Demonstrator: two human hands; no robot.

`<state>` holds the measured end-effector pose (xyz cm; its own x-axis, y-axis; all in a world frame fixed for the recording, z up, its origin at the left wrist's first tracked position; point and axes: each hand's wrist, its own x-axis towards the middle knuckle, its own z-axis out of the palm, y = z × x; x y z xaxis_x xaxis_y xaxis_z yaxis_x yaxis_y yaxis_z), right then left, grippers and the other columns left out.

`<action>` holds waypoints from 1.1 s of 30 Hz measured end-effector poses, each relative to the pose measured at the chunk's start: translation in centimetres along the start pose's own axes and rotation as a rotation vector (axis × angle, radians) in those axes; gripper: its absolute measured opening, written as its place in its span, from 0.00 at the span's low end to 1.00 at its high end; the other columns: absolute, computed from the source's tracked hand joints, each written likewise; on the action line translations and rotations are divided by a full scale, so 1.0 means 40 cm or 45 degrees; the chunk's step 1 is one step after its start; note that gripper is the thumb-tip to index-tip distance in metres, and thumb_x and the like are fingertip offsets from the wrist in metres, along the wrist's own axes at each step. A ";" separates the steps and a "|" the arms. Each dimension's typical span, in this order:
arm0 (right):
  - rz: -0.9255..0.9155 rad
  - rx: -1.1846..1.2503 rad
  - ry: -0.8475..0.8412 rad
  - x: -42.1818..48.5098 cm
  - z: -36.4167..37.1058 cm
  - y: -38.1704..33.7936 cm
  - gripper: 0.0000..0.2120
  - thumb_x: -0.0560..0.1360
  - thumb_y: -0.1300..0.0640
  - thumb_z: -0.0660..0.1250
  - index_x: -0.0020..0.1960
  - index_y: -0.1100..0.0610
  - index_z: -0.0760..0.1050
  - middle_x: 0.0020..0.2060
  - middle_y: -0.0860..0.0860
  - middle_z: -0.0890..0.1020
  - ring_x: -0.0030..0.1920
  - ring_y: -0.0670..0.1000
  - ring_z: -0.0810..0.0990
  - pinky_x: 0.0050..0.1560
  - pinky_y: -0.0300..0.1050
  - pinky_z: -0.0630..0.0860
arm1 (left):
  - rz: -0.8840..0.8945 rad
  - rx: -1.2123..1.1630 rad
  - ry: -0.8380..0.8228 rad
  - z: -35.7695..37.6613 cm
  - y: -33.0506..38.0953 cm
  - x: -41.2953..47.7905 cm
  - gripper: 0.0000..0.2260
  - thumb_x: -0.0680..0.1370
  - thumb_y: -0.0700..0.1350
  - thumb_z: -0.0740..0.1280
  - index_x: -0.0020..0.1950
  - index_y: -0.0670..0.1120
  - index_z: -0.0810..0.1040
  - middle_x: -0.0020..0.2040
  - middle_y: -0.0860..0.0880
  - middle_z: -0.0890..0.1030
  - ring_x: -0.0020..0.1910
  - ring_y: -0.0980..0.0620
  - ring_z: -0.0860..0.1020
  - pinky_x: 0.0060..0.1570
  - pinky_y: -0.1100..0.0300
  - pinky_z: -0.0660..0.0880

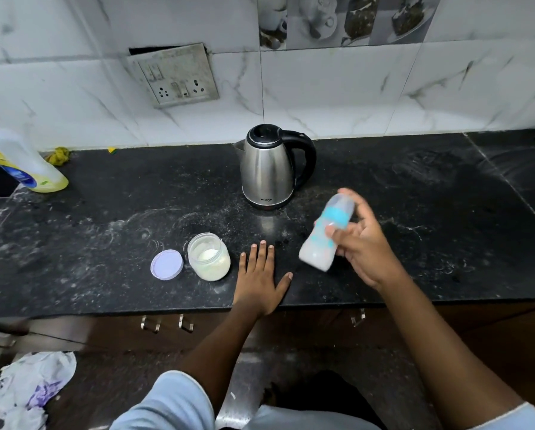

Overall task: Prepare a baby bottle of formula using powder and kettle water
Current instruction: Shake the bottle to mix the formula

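My right hand (364,243) grips a baby bottle (323,235) with a blue collar and clear cap, tilted above the black counter (446,228) and blurred by motion; milky white liquid fills its lower part. My left hand (260,277) rests flat on the counter, fingers straight, just right of the open powder jar (209,256), which holds white powder. The jar's lilac lid (166,264) lies beside it on the left. A steel kettle (270,169) with a black handle stands behind, lid down.
A yellow-and-white detergent bottle (17,162) stands at the far left by a sink edge. A yellow cloth (58,155) lies at the wall. A socket plate (174,76) is on the tiled wall. Plastic bags (27,386) lie on the floor below the drawers.
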<state>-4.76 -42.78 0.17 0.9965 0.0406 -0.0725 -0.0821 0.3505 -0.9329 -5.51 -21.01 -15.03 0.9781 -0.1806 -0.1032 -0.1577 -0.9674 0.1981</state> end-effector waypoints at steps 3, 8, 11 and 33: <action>-0.044 0.102 0.197 0.002 0.002 -0.004 0.32 0.78 0.65 0.71 0.77 0.49 0.63 0.60 0.54 0.80 0.61 0.56 0.82 0.54 0.58 0.84 | 0.004 -0.007 0.005 -0.003 0.001 -0.002 0.39 0.84 0.68 0.47 0.87 0.45 0.45 0.87 0.45 0.44 0.86 0.44 0.40 0.83 0.43 0.38; -0.034 0.093 0.151 0.008 0.001 -0.001 0.33 0.74 0.63 0.74 0.75 0.49 0.66 0.58 0.52 0.82 0.58 0.56 0.82 0.53 0.57 0.84 | -0.004 -0.002 -0.015 -0.006 0.002 0.002 0.39 0.83 0.69 0.46 0.87 0.45 0.44 0.87 0.45 0.43 0.86 0.45 0.39 0.83 0.43 0.37; 0.029 -0.080 -0.063 0.005 0.004 -0.003 0.37 0.75 0.67 0.73 0.78 0.48 0.64 0.60 0.55 0.82 0.58 0.57 0.84 0.54 0.57 0.84 | 0.003 0.022 -0.040 -0.004 0.001 -0.004 0.41 0.81 0.70 0.41 0.87 0.45 0.43 0.87 0.44 0.43 0.86 0.44 0.39 0.83 0.42 0.38; 0.075 -0.059 -0.249 0.019 0.050 0.008 0.40 0.71 0.66 0.75 0.78 0.47 0.66 0.64 0.58 0.81 0.63 0.63 0.82 0.58 0.63 0.83 | 0.010 0.040 -0.040 -0.001 -0.001 0.000 0.40 0.83 0.69 0.44 0.87 0.45 0.42 0.87 0.43 0.42 0.86 0.42 0.39 0.83 0.40 0.38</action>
<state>-4.07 -40.77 0.54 0.9681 0.2427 -0.0619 -0.1353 0.2990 -0.9446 -5.51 -20.98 -14.99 0.9721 -0.1935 -0.1325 -0.1703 -0.9709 0.1684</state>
